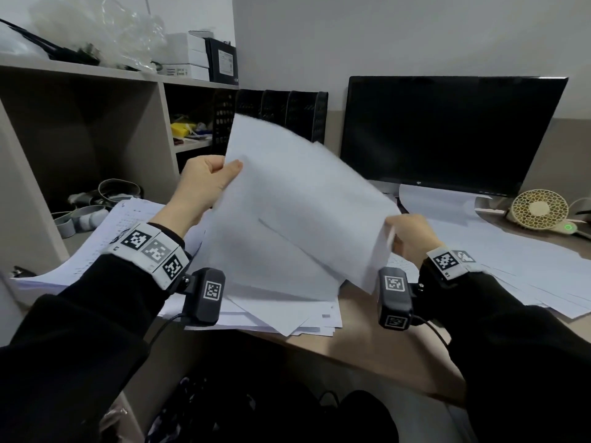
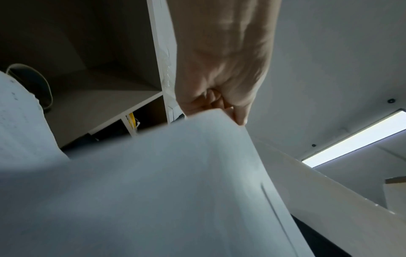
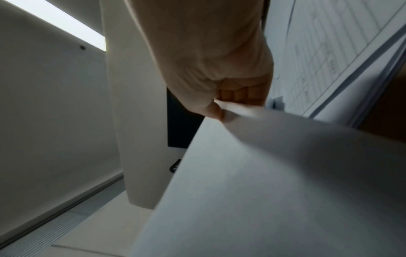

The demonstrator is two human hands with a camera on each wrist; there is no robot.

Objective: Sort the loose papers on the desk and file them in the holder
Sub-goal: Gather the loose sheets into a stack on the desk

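Black sleeves (image 1: 96, 314) fill the near edge of the head view, each wrist carrying a marker band and a small black camera. Just beyond them, loose papers (image 1: 278, 318) lie fanned on the desk (image 1: 367, 346), some overhanging its front edge; further sheets spread to the right and left.

Right hand (image 1: 412, 238): fingers curled, thumb pinching the right edge of a raised sheaf of white paper (image 1: 297, 199). The right wrist view confirms thumb against curled fingers (image 3: 241, 93) with the paper edge between them.

Left hand (image 1: 204, 183): higher and farther out, fingers curled behind the sheaf's upper left edge, thumb pressed on its front. In the left wrist view the paper hides most of the fingers. The sheaf is held above the desk, tilted, upper left corner highest; its edges are blurred.

Behind the sheaf stands a black file holder (image 1: 287, 113), its slots partly hidden by the paper. To its right is a dark monitor (image 1: 447, 132), with a small desk fan (image 1: 540, 209) at the far right. A shelf unit (image 1: 80, 123) stands at left.
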